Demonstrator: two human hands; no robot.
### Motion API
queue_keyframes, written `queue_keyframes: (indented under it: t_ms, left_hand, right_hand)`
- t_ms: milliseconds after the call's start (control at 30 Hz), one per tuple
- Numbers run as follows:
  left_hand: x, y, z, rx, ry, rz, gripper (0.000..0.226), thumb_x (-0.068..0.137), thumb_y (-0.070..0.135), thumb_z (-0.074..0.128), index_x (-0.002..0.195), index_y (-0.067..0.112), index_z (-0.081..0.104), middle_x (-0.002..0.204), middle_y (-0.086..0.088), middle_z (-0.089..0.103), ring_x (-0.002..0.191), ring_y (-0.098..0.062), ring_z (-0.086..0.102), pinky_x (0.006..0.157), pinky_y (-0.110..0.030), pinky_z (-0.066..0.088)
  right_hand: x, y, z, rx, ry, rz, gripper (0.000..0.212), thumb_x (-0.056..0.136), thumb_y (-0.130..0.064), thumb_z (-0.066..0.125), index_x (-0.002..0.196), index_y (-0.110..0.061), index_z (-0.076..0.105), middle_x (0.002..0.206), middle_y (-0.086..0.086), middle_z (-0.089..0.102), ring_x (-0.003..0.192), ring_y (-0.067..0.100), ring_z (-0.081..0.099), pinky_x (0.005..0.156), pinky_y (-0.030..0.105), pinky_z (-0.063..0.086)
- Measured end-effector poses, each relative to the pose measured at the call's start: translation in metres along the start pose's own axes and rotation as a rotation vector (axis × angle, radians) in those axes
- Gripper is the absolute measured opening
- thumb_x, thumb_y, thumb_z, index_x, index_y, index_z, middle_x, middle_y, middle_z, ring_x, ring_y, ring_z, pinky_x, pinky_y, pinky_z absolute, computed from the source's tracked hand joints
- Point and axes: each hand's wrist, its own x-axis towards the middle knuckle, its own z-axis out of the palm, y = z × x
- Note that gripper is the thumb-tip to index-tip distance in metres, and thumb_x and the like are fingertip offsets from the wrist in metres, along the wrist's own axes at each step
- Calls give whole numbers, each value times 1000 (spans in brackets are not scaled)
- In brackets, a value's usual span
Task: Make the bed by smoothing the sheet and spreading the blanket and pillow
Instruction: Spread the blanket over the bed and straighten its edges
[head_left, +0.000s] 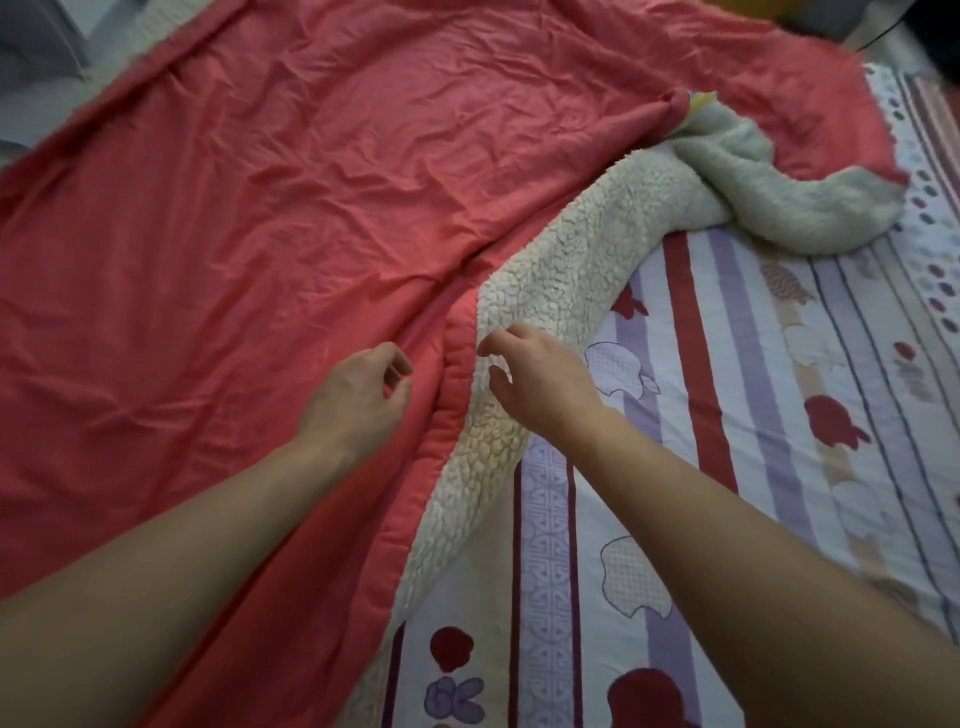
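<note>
A wrinkled coral-red blanket (270, 208) covers the left and middle of the bed. Its cream fleece underside (566, 260) is turned up along the right edge and bunched into a twist at the upper right. The patterned sheet (753, 467), white with purple and dark red stripes and flowers, lies bare on the right. My left hand (358, 395) hovers over the red side just left of the folded edge, fingers loosely curled, holding nothing. My right hand (530, 374) hangs over the fleece edge with curled fingers, and nothing shows in its grasp.
A grey shape (36, 47) lies beyond the bed at the top left. Something yellow (696, 101) peeks out under the blanket twist. A dark object (924, 31) sits past the bed's far right corner.
</note>
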Motion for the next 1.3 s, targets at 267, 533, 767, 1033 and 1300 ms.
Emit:
queue_keyframes:
  t_ms: [267,533,767,1033,1300]
  left_hand:
    - [34,38,16,-41,35,-19,9,90,22,64,99,23,65,91,3,67,83,-18,62,79,-38,53]
    - [80,78,62,4,77,-62,32,92,23,64,123,16,65,111,-9,65,102,-27,62,90,-40,50]
    - [109,82,85,14,106,-114,45,88,21,67,132,10,60,127,-14,61,118,-34,55,106,-43,41]
    - [131,62,92,43,14,-176,47,86,33,71,129,17,60,119,-11,62,114,-31,57,98,-41,45]
    - [119,71,109,-50,-30,-96,33,74,31,52,100,21,69,98,-4,72,92,-29,65,77,-39,50]
  right_hand:
    - [29,30,-27,-64,13,-27,31,96,-17,54,125,-25,61,122,-2,58,117,22,53,82,42,52]
    - [54,95,-39,-99,-41,-76,40,96,-11,51,132,-26,56,127,0,55,120,24,50,82,44,51]
    - [96,128,-40,-153,-66,-143,56,92,-2,50,142,-26,46,134,2,51,124,26,47,83,42,50]
    - [142,123,-13,-288,-62,-220,62,94,-8,47,151,-29,36,157,0,36,145,25,28,108,43,37]
    - [126,132,14,-378,-3,-137,25,86,-15,55,109,-20,61,112,1,65,116,28,53,100,42,37]
